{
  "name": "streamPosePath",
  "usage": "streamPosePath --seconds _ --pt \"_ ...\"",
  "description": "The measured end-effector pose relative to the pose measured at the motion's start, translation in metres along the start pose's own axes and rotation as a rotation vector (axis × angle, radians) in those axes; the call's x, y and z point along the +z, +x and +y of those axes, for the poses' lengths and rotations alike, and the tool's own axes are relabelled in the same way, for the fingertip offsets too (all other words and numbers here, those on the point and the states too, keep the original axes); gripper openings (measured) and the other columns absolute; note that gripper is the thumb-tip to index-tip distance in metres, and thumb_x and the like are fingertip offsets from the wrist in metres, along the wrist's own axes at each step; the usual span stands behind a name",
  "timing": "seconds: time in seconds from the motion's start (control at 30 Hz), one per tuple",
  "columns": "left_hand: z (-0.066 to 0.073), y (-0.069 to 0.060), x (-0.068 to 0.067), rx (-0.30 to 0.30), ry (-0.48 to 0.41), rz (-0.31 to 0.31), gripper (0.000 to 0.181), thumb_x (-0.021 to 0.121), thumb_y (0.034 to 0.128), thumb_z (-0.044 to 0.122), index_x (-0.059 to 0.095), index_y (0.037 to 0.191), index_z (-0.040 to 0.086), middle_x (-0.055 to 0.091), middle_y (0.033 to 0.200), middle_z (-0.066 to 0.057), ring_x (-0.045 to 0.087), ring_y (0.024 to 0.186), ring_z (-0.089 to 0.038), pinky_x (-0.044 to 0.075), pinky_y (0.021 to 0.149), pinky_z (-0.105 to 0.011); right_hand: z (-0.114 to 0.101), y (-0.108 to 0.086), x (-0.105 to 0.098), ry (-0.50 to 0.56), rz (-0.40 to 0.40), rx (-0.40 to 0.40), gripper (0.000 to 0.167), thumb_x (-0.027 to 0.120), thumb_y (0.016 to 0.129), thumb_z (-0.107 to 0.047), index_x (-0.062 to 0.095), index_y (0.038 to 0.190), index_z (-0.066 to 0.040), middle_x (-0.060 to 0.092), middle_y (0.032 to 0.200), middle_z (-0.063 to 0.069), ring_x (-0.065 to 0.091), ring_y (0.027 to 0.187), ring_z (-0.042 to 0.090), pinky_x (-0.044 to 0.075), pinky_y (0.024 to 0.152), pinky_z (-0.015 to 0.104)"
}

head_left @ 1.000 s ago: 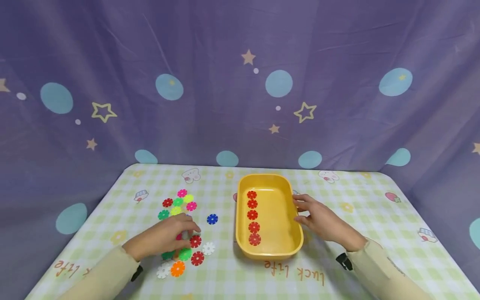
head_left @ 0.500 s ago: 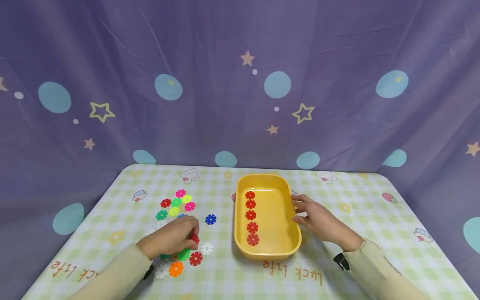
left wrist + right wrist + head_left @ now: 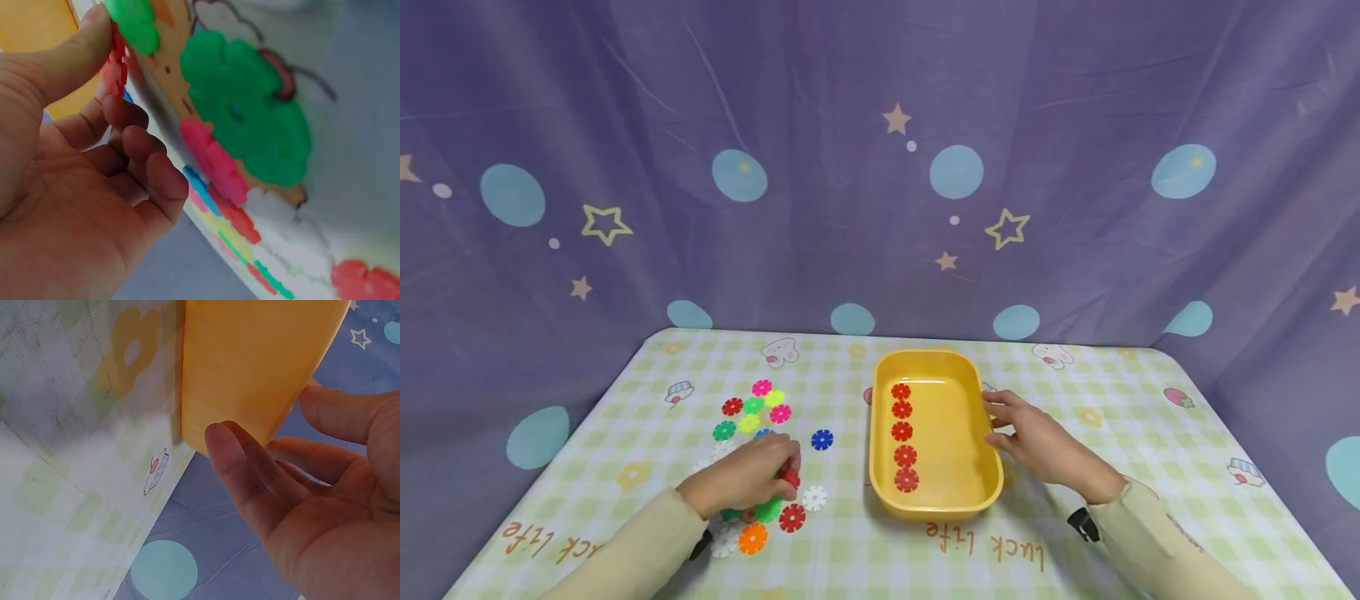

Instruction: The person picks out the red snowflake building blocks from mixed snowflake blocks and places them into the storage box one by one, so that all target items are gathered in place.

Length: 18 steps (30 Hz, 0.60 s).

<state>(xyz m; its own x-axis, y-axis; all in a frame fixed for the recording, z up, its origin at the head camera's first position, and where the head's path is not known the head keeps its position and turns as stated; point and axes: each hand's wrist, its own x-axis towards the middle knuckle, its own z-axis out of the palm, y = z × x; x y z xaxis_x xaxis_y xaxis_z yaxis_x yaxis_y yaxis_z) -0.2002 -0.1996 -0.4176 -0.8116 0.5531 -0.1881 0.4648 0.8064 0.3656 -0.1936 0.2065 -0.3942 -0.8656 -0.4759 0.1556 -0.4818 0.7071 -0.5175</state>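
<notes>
My left hand (image 3: 745,475) is over the lower part of the loose discs, pinching a red notched disc (image 3: 114,72) between thumb and a finger. The other fingers of that hand (image 3: 94,169) are curled near a green disc (image 3: 244,112). The yellow tray (image 3: 943,507) stands right of the discs, and several red discs (image 3: 902,431) form a column along its left side. At the tray's right rim, my right hand (image 3: 1045,442) holds on lightly. In the right wrist view, the thumb of this hand (image 3: 312,481) meets the tray's edge (image 3: 250,375) and fingertips lie by its outer wall.
Pink, yellow, green, white and orange discs (image 3: 752,538) lie loose on the checked tablecloth (image 3: 842,554). A blue disc (image 3: 822,439) is between them and the tray. Behind the table hangs a purple curtain (image 3: 820,250).
Since a second ago, my left hand has shifted slightly right and its thumb and fingers have closed on a red disc. My right hand has stayed at the tray's rim.
</notes>
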Motion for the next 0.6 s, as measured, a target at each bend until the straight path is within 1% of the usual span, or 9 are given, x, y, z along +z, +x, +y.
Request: streamPosePath --seconds 0.1,0.2,0.27,0.3,0.33,0.37,0.47,0.53,0.6 --pt "0.0 -0.001 -0.001 -0.008 0.018 -0.013 0.026 0.076 0.0797 0.032 0.051 0.078 0.022 0.046 0.074 0.006 0.042 0.073 -0.012 0.036 0.062 -0.029 0.0 0.0 0.0 -0.001 0.0 0.001 0.046 0.068 0.087 -0.005 0.052 0.127 0.009 0.044 0.135 0.018 0.062 0.1 0.026 0.05 0.082 0.037" --pt "-0.003 -0.005 -0.003 0.014 -0.047 -0.047 0.025 0.074 0.0806 0.035 0.053 0.085 0.022 0.048 0.07 0.006 0.047 0.062 -0.011 0.039 0.058 -0.027 0.0 -0.001 0.0 0.001 -0.003 0.0 0.046 0.067 0.087 -0.006 0.052 0.128 0.009 0.044 0.136 0.018 0.062 0.101 0.026 0.05 0.082 0.036" --pt "-0.004 -0.008 -0.005 0.032 -0.108 -0.077 0.024 0.074 0.0814 0.033 0.056 0.093 0.022 0.05 0.068 0.006 0.049 0.057 -0.01 0.042 0.057 -0.027 -0.001 -0.001 -0.001 0.005 -0.003 -0.004 0.046 0.067 0.087 -0.006 0.052 0.128 0.009 0.044 0.136 0.018 0.062 0.101 0.026 0.05 0.082 0.036" --pt "-0.005 -0.009 -0.006 0.05 -0.129 -0.09 0.025 0.075 0.0817 0.03 0.057 0.096 0.022 0.05 0.067 0.006 0.049 0.055 -0.009 0.042 0.057 -0.026 -0.001 -0.001 -0.001 0.006 -0.002 -0.005 0.046 0.067 0.087 -0.005 0.052 0.128 0.009 0.044 0.136 0.018 0.062 0.101 0.026 0.05 0.082 0.036" --pt "-0.005 -0.01 -0.008 0.07 -0.142 -0.105 0.025 0.075 0.0822 0.027 0.057 0.1 0.022 0.051 0.069 0.006 0.05 0.056 -0.008 0.043 0.057 -0.026 -0.001 -0.001 -0.001 0.006 -0.002 -0.009 0.045 0.067 0.087 -0.005 0.052 0.127 0.01 0.044 0.135 0.019 0.062 0.101 0.027 0.051 0.081 0.036" --pt "-0.005 -0.01 -0.008 0.083 -0.142 -0.116 0.026 0.075 0.0821 0.024 0.058 0.102 0.022 0.052 0.071 0.007 0.05 0.06 -0.008 0.043 0.059 -0.026 -0.001 -0.001 -0.001 0.005 0.0 -0.013 0.045 0.067 0.087 -0.005 0.052 0.127 0.01 0.044 0.135 0.019 0.062 0.101 0.027 0.051 0.081 0.037" --pt "-0.004 -0.012 -0.009 0.114 -0.134 -0.136 0.029 0.076 0.0808 0.016 0.061 0.105 0.023 0.053 0.077 0.01 0.05 0.068 -0.008 0.043 0.064 -0.026 0.0 -0.001 -0.001 0.004 0.001 -0.014 0.046 0.067 0.087 -0.005 0.052 0.127 0.01 0.044 0.135 0.019 0.062 0.101 0.027 0.051 0.081 0.037" --pt "-0.003 -0.012 -0.008 0.128 -0.124 -0.138 0.028 0.075 0.0809 0.014 0.062 0.104 0.023 0.052 0.081 0.012 0.049 0.072 -0.007 0.043 0.065 -0.025 0.0 -0.001 -0.001 0.005 0.002 -0.02 0.046 0.067 0.087 -0.004 0.051 0.127 0.011 0.044 0.135 0.02 0.062 0.101 0.028 0.051 0.081 0.037" --pt "-0.001 -0.012 -0.008 0.138 -0.124 -0.127 0.027 0.075 0.0811 0.014 0.064 0.104 0.023 0.053 0.082 0.012 0.05 0.073 -0.007 0.044 0.065 -0.025 0.0 -0.001 -0.001 0.012 0.004 -0.015 0.047 0.067 0.087 -0.005 0.051 0.128 0.01 0.044 0.135 0.019 0.062 0.101 0.027 0.051 0.081 0.038"
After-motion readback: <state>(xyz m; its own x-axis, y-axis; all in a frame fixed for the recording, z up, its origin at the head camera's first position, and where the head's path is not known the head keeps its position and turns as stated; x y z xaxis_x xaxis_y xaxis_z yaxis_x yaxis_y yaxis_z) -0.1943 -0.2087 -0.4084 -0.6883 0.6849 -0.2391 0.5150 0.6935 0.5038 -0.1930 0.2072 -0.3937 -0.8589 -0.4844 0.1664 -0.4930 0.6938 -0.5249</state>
